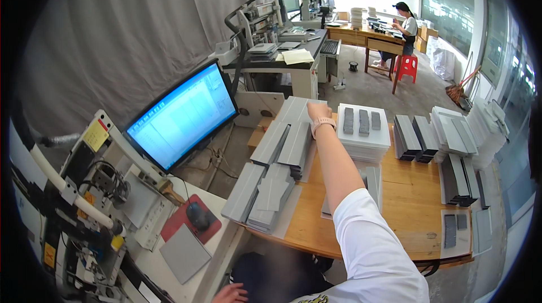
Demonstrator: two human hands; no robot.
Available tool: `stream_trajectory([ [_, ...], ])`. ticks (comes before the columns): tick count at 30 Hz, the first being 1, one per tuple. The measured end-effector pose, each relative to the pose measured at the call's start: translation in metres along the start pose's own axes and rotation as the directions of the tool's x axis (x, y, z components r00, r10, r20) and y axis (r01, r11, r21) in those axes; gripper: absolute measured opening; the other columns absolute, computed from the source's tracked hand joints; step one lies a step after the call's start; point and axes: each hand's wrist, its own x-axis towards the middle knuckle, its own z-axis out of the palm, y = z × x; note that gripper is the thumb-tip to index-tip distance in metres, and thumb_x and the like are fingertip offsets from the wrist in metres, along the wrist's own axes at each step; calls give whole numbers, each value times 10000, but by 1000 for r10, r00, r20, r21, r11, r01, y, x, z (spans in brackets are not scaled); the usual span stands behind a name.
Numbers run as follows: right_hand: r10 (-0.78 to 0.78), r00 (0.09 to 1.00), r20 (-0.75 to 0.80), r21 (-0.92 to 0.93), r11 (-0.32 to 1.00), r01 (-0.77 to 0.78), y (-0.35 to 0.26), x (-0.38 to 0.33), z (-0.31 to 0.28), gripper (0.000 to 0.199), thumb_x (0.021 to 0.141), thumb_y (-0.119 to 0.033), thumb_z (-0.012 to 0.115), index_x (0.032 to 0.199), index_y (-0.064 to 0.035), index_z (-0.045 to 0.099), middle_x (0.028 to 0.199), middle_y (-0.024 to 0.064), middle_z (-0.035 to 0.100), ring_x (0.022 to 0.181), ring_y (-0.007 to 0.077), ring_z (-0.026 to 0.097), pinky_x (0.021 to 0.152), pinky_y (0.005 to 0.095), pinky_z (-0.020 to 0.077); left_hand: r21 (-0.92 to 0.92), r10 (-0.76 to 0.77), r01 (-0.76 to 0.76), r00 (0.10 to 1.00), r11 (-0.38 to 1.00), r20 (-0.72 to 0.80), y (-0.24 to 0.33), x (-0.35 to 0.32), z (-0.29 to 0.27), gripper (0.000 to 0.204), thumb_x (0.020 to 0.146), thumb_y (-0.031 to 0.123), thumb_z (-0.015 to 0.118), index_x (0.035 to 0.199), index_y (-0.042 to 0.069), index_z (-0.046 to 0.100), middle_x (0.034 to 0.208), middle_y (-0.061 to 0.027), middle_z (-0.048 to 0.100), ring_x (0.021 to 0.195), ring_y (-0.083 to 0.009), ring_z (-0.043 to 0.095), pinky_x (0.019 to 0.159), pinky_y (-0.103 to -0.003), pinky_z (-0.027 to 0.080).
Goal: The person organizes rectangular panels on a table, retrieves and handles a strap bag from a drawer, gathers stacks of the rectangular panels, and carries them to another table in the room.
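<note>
My right hand (320, 112) reaches far out over the wooden table, a pink watch (323, 123) on its wrist. Its fingers are curled at the far right end of the long stacks of grey panels (294, 112); what lies under them is hidden. Closer to me, several more grey panel stacks (244, 191) stand side by side, with loose panels (273, 188) lying askew on top. Down at the lower edge, my left hand (230, 293) is partly in view near my lap, fingers stretched and holding nothing visible.
The wooden table (409, 201) also bears a white stack (364, 139) topped with dark strips and black-sided stacks (406, 136) at right. Left are a lit monitor (183, 117), a mouse (197, 215) on a red pad and a machine. Another person (407, 23) sits at a far desk.
</note>
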Motion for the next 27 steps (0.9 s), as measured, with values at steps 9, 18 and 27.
stream_trajectory([
  [9, 4, 1000, 6, 257, 966, -6, -36, 22, 5, 518, 645, -314, 485, 987, 71, 541, 1071, 264, 503, 1019, 368, 486, 880, 372, 377, -26, 623, -643, 729, 765, 284, 164, 43, -7, 299, 797, 185, 427, 907, -69, 540, 799, -141, 585, 759, -234, 589, 681, -302, 467],
  [18, 102, 977, 187, 236, 961, -145, -44, 36, 1, 580, 616, -327, 580, 1026, 79, 517, 1077, 246, 510, 1032, 331, 489, 841, 348, 390, 118, 495, -548, 813, 828, 306, 366, 289, 48, 271, 828, 206, 433, 945, 0, 564, 884, -79, 575, 805, -158, 554, 734, -267, 440],
  [27, 349, 928, 134, 141, 920, -366, -28, 42, 7, 665, 623, -263, 577, 1125, 121, 367, 1095, 271, 480, 1047, 356, 465, 874, 343, 368, 234, 198, -286, 920, 929, 337, 358, 431, 126, 167, 797, 240, 457, 720, 105, 517, 640, 27, 469, 559, -61, 394, 495, -213, 304],
])
